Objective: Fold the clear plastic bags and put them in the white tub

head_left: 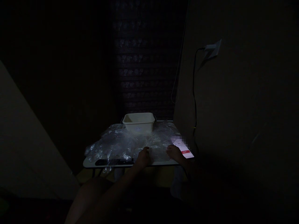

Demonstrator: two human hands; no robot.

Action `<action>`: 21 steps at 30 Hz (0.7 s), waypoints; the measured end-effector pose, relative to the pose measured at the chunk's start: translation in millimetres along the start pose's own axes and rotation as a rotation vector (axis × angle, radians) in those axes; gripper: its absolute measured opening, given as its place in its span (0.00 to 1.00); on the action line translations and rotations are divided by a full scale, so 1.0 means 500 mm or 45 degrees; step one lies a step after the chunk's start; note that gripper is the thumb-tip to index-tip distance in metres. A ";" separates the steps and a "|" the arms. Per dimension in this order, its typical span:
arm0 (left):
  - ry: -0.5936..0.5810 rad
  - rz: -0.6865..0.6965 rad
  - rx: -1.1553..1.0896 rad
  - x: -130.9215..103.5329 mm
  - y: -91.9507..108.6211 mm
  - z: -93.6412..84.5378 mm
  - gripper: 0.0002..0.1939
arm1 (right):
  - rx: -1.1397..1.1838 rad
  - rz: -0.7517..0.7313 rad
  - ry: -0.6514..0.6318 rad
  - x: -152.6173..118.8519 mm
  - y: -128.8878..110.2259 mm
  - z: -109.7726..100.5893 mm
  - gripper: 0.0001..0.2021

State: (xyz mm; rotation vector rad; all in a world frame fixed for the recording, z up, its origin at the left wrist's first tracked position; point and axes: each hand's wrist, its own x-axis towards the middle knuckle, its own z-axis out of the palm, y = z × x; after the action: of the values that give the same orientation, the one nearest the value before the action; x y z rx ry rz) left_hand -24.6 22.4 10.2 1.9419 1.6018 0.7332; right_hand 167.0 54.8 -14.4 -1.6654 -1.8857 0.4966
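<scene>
Dimly lit, so much is hard to read. Starting leftmost, a dark long flat object (114, 162) is seen on the near edge of the small table (90, 164), just left of the left hand (143, 157); what it is cannot be told. Crumpled clear plastic sheet (116, 144) is spread over most of the tabletop, reaching from the far left of the left hand across to the right hand. Behind both hands, well apart from them, a white tub (138, 122) is stood upright on or against the plastic.

The left hand is rested at the near table edge with fingers curled loosely, touching the plastic; whether a fold is actually pinched cannot be told. The right hand (174, 152) is laid to the right of it, also at the plastic's edge, fingers bent; its grasp cannot be told either. Just right of the right hand, a lit phone screen (182, 147) is lying on the table, touching or nearly touching the fingers.

Judged step: plastic is being gathered or smoothed at the near edge. A next move would call for a firm pinch on the sheet by both hands, with the phone kept clear. A cable (193, 93) hangs from a wall socket (212, 48) on the right.
</scene>
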 end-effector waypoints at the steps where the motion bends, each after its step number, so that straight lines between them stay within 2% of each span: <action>1: 0.008 0.020 0.018 -0.001 0.000 0.000 0.20 | -0.006 0.012 0.018 0.000 0.001 0.001 0.08; 11: 0.000 0.143 0.026 0.007 -0.012 0.010 0.24 | -0.089 0.001 0.099 0.000 0.001 0.007 0.07; 15: -0.012 0.167 0.075 0.002 -0.012 0.006 0.23 | -0.109 0.002 0.074 -0.002 -0.001 0.003 0.07; 21: -0.097 0.183 0.227 -0.002 -0.006 -0.004 0.23 | -0.077 -0.003 0.077 -0.008 -0.010 -0.005 0.09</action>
State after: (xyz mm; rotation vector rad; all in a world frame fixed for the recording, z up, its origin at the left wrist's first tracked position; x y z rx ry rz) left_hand -28.1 22.2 9.3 2.2038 1.5392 0.5801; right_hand 164.7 49.7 -10.2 -1.6979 -1.8755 0.3880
